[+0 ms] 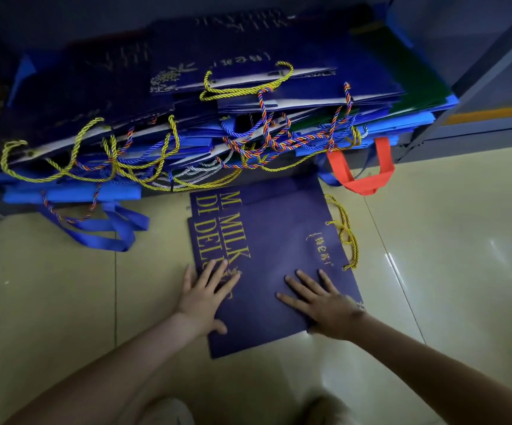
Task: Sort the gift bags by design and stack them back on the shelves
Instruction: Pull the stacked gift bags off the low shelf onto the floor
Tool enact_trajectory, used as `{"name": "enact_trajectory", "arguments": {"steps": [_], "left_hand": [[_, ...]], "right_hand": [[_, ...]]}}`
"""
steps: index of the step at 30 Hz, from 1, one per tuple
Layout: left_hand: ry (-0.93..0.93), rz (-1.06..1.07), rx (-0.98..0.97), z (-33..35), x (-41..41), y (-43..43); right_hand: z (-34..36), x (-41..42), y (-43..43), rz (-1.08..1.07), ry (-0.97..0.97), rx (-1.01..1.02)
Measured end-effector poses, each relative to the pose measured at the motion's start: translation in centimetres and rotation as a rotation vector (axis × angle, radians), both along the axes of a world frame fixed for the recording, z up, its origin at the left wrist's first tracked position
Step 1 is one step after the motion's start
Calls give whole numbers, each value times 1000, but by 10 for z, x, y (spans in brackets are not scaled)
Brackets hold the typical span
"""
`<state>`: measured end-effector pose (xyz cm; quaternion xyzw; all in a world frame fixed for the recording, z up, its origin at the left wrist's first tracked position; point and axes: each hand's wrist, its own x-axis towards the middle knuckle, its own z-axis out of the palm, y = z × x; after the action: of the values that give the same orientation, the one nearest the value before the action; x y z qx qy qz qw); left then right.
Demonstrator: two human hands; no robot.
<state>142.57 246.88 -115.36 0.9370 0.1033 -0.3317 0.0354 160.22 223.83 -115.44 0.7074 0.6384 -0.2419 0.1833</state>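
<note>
Pressure should stay even: the left hand (pixel 204 297) and right hand (pixel 322 305) lie flat, fingers (pixel 218 274) spread wide and gripping nothing, on a dark purple paper gift bag (pixel 279 234) with gold lettering. It rests on the glossy beige tiled floor (pixel 432 271), slightly askew over a matching bag (pixel 195 240) whose edge peeks out at the left. Sliding the top bag until the edges align would likely give a tidy stack. The paper looks stiff and smooth; its twisted gold cord handle (pixel 345 231) curls loose at the right. Behind, a jumbled pile of blue bags (pixel 248 96) with tangled cords crowds the low shelf.
</note>
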Motion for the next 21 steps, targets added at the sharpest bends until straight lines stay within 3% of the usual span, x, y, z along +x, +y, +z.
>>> {"name": "enact_trajectory", "arguments": {"steps": [7, 12, 14, 21], "left_hand": [[-207, 172, -39, 4, 11, 13], [-284, -99, -37, -9, 20, 0], [-209, -151, 20, -15, 22, -4], [-331, -344, 35, -17, 16, -14]], "right_hand": [[-4, 28, 20, -1, -53, 201], [-10, 25, 21, 14, -123, 209], [-13, 26, 15, 83, -184, 261], [-22, 14, 0, 271, -271, 384]]}}
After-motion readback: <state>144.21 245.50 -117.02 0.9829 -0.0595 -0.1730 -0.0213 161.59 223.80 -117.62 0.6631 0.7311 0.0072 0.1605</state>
